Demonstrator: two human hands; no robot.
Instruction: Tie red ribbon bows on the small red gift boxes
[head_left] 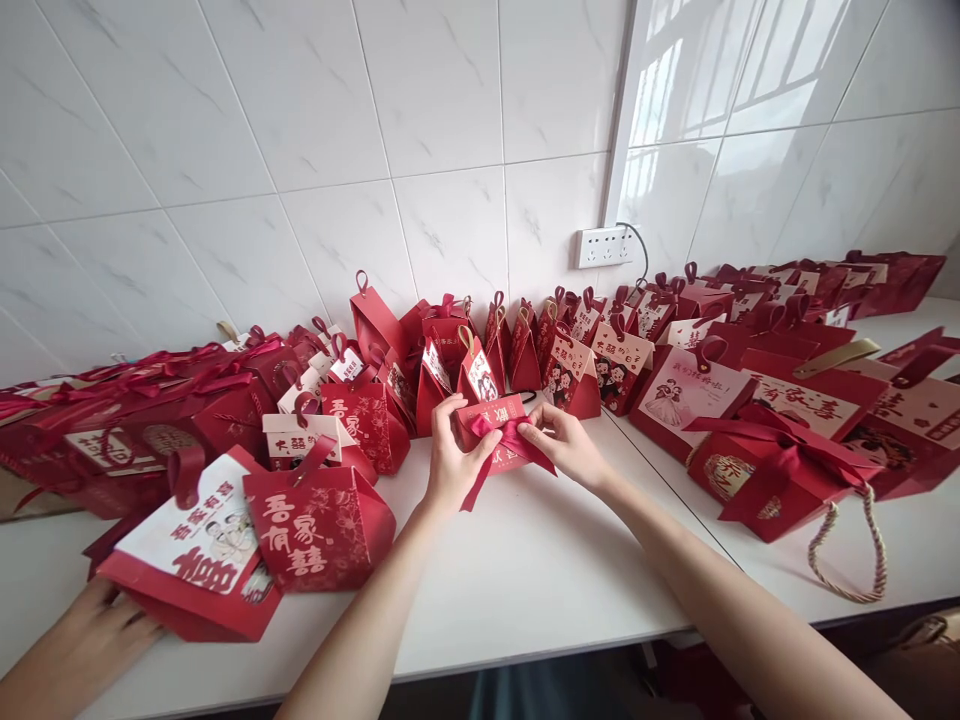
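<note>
A small red gift box [507, 408] with pale lettering stands at the middle of the white table, a dark red ribbon tied in a bow [504, 441] across its front. My left hand [459, 458] is closed at the bow's left side, thumb on the ribbon and fingers against the box's left edge. On the other side, my right hand [564, 442] pinches the bow's right loop between thumb and fingers. One ribbon tail hangs below my left thumb, another at the lower right. Small red candy boxes [480, 376] with handle loops stand just behind.
Another person's hand [105, 625] holds a red box with a white card [196, 530] at lower left. Many red gift boxes crowd both sides, including one with a rope handle [776, 470]. A power strip [604, 247] hangs on the tiled wall. The table's front edge [525, 655] is near.
</note>
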